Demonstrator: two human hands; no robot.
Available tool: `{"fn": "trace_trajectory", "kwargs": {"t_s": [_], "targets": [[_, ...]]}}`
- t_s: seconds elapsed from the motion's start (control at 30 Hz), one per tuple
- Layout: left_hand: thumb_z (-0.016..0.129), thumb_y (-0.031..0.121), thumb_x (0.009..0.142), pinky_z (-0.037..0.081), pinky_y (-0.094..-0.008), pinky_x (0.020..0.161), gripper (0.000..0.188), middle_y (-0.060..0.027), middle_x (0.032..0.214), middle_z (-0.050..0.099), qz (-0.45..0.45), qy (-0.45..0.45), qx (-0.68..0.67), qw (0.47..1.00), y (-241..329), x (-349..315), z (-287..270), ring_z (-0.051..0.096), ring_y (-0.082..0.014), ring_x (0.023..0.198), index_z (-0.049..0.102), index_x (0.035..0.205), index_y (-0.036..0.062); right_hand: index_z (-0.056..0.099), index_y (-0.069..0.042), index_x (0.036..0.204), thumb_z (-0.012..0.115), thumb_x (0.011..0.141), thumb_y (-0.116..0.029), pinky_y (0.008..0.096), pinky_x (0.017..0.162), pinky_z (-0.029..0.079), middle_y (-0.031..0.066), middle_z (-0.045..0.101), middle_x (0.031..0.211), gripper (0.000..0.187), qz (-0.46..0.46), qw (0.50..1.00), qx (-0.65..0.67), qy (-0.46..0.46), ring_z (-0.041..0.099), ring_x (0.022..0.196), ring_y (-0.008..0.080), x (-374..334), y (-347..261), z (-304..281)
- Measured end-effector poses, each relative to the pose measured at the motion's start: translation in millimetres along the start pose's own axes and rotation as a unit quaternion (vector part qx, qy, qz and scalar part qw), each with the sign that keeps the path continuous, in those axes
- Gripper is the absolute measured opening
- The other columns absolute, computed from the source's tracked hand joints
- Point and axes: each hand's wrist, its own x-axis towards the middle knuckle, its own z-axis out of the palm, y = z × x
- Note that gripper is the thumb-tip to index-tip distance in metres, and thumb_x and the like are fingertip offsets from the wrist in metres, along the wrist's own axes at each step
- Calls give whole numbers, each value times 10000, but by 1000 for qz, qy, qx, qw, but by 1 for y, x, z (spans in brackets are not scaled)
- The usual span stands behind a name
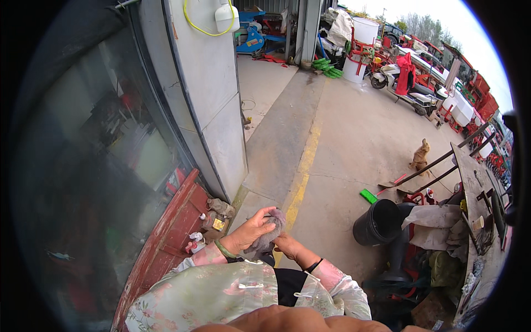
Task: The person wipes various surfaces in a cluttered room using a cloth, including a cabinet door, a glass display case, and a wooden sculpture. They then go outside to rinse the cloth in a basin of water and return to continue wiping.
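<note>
In front of my body, my left hand [251, 231] is closed on a crumpled grey-pink cloth [266, 239]. Part of the cloth sticks up past the fingertips and part hangs below them. A green bangle circles the left wrist. My right hand [293, 248] touches the same cloth from the right side, its fingers curled at the edge. Those fingers are partly hidden, and a black band is on that wrist. Whether anything lies inside the cloth cannot be seen.
Left stand a red wooden board [160, 243], a glass pane and small bottles [196, 243]. On the right are a black bucket [379, 222], a green-headed broom [369, 195] and a cluttered workbench [473, 182]. A dog [420, 156] sits beyond, near a parked scooter [406, 86].
</note>
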Motion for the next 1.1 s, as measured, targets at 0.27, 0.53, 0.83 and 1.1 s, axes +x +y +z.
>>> {"fn": "trace_trajectory", "kwargs": {"t_s": [0.27, 0.53, 0.83, 1.1], "targets": [[533, -16, 894, 385, -317, 1015, 802, -159, 1394, 459, -26, -188, 167, 968, 98, 204, -27, 458, -154, 1237, 61, 1528, 124, 508, -119, 1280, 549, 908, -455, 402, 902, 495, 96, 589, 1201, 503, -53, 947, 306, 83, 574, 1106, 259, 110, -97, -173], [593, 58, 914, 445, -207, 772, 717, -38, 1287, 560, -30, -242, 200, 949, 141, 389, -74, 500, -40, 931, 211, 1513, 150, 560, -86, 1197, 462, 957, -370, 456, 903, 506, 110, 614, 1161, 384, -183, 841, 498, 104, 601, 1044, 288, 225, -148, -331], [560, 99, 946, 440, -282, 938, 450, -61, 1103, 636, 18, -21, 183, 983, 201, 582, -159, 579, -118, 1022, 424, 1373, 61, 422, -77, 1368, 678, 852, -94, 367, 1045, 399, 83, 483, 1362, 576, -266, 954, 3, 137, 467, 1231, 225, 334, -296, -493], [566, 136, 941, 503, -299, 723, 143, -59, 881, 644, 31, 150, 213, 965, 239, 702, -253, 612, -140, 805, 610, 956, 1, 421, -19, 1348, 678, 820, -69, 360, 1015, 411, 134, 514, 1313, 589, -396, 884, -247, 8, 525, 1156, 261, 518, -375, -561]]}}
